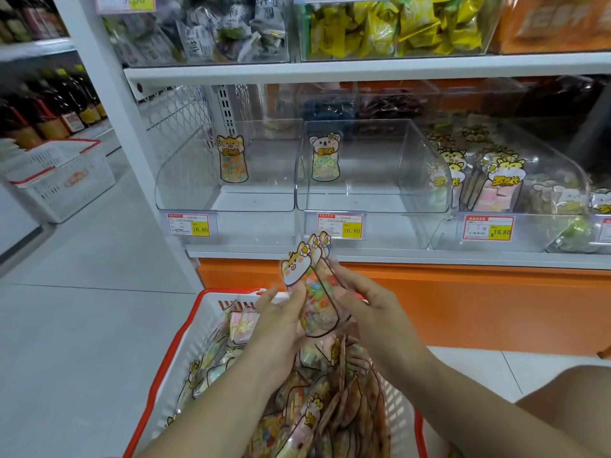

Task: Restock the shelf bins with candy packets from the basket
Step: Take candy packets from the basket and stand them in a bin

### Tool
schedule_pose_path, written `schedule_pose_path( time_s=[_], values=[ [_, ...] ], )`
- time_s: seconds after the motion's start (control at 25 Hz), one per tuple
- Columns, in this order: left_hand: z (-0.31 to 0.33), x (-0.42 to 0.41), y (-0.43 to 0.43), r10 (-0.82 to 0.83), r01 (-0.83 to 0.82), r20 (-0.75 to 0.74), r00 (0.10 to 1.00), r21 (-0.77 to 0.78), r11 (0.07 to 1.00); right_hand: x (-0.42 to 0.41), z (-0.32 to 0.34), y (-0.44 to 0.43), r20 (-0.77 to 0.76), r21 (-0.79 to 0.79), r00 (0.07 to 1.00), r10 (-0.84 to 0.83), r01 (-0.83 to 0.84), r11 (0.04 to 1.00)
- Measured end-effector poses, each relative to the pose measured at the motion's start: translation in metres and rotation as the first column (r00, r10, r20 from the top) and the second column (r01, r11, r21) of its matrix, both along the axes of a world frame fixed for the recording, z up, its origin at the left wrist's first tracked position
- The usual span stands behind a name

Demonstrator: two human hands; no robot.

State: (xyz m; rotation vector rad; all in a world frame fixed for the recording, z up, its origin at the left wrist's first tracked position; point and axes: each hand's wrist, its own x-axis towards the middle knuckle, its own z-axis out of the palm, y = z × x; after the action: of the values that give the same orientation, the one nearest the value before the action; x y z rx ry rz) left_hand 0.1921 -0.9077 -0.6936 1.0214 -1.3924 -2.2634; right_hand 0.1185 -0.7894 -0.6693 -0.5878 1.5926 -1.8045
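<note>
Pinching with left hand (277, 325) and right hand (367, 309), fingers curled round a few upright candy packets (314, 289) just above the basket (195, 328). Up beyond the basket, two shelf bins (363, 206) nearly bare. Risks dropping one mid-lift through loose hold on glossy, fanned film.

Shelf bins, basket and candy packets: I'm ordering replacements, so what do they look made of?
The shelf bins: clear glossy rigid plastic, probably acrylic; the grille behind shows through, curved edges catch glare. The basket: white moulded plastic, fairly matte, red rim, slotted walls. The candy packets: thin clear film, printed; sweets visible inside.
</note>
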Motion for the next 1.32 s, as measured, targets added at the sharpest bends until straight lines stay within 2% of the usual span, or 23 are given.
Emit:
schedule_pose_path(
  time_s=[0.08, 0.12, 0.2, 0.28, 0.44, 0.48, 0.52, 0.6, 0.68, 0.8, 0.92, 1.0, 1.08, 1.2, 1.32],
  values=[
    [0.004, 0.004, 0.003, -0.008, 0.013, 0.044, 0.999, -0.109, 0.994, 0.005, -0.005, 0.0, -0.305, 0.073, 0.952, 0.003, 0.02, 0.997],
    [0.009, 0.006, 0.004, -0.038, 0.039, 0.006, 0.999, -0.064, 0.997, 0.009, -0.008, 0.001, -0.465, 0.111, 0.884, 0.036, 0.018, 0.994],
    [0.016, 0.01, 0.004, -0.064, 0.089, -0.148, 0.987, 0.165, 0.982, 0.018, -0.016, 0.002, -0.685, 0.156, 0.722, 0.092, 0.021, 0.988],
    [0.018, 0.013, -0.002, -0.026, 0.103, -0.268, 0.963, 0.278, 0.955, 0.021, -0.02, 0.001, -0.76, 0.139, 0.645, 0.076, 0.047, 0.989],
    [0.02, 0.013, 0.002, -0.083, 0.175, -0.312, 0.946, 0.28, 0.944, 0.008, -0.011, -0.003, -0.792, 0.014, 0.594, -0.141, 0.249, 0.968],
    [0.021, 0.013, 0.005, -0.103, 0.19, -0.306, 0.947, 0.27, 0.944, 0.004, -0.006, -0.003, -0.773, 0.035, 0.615, -0.154, 0.283, 0.958],
    [0.022, 0.013, 0.007, -0.119, 0.199, -0.296, 0.948, 0.255, 0.946, 0.001, -0.004, -0.003, -0.721, 0.09, 0.681, -0.131, 0.279, 0.956],
    [0.029, 0.014, 0.01, -0.129, 0.201, -0.279, 0.951, 0.247, 0.948, -0.006, -0.005, -0.002, -0.508, 0.198, 0.86, -0.054, 0.177, 0.964],
    [0.03, 0.012, 0.012, -0.118, 0.176, -0.241, 0.963, 0.236, 0.956, -0.015, -0.007, 0.001, -0.315, 0.209, 0.949, -0.013, 0.082, 0.974],
    [0.029, 0.01, 0.015, -0.084, 0.122, -0.191, 0.978, 0.198, 0.973, -0.019, -0.008, 0.0, -0.2, 0.143, 0.975, -0.099, 0.129, 0.981],
    [0.027, 0.007, 0.015, -0.033, 0.089, -0.217, 0.976, 0.257, 0.962, -0.025, -0.016, 0.002, 0.038, 0.077, 0.979, -0.199, 0.196, 0.978],
    [0.025, 0.004, 0.013, -0.009, 0.066, -0.225, 0.974, 0.246, 0.967, -0.033, -0.018, 0.006, 0.17, 0.082, 0.948, -0.27, 0.26, 0.962],
    [0.024, 0.002, 0.011, 0.008, 0.034, -0.218, 0.976, 0.188, 0.982, -0.042, -0.018, 0.013, 0.181, 0.07, 0.944, -0.276, 0.268, 0.961],
    [0.015, 0.003, 0.006, 0.067, -0.064, -0.169, 0.983, 0.021, 0.998, -0.043, -0.022, 0.012, 0.107, 0.061, 0.989, -0.103, 0.096, 0.993],
    [0.003, -0.005, -0.011, 0.179, -0.185, -0.075, 0.981, -0.087, 0.979, -0.033, -0.024, -0.009, 0.022, 0.069, 0.999, -0.032, 0.031, 0.997]
  ],
)
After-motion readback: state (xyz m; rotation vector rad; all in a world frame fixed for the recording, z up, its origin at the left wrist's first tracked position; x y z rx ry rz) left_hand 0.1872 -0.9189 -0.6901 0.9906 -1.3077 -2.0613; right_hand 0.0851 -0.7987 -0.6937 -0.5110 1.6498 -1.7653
